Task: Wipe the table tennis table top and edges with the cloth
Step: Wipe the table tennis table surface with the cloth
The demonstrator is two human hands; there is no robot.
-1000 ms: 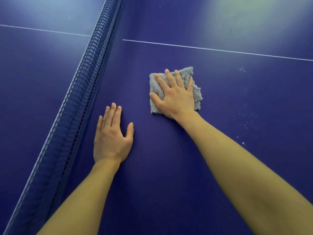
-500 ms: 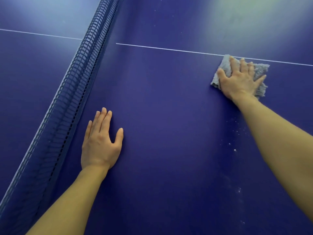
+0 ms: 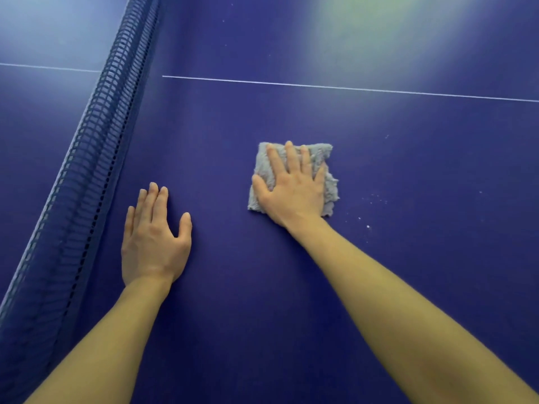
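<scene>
On my far left I see the blue net (image 3: 96,158) running away across the table tennis table (image 3: 233,316). Near it my left hand (image 3: 153,243) lies flat on the bare top, fingers straight and close together, thumb out, holding nothing. To its right, my right hand (image 3: 291,193) presses palm-down on the folded grey cloth (image 3: 328,158), fingers spread straight across it rather than curled round it. Right of the cloth, pale specks (image 3: 368,226) dot the surface. A white line (image 3: 350,88) crosses farther off.
</scene>
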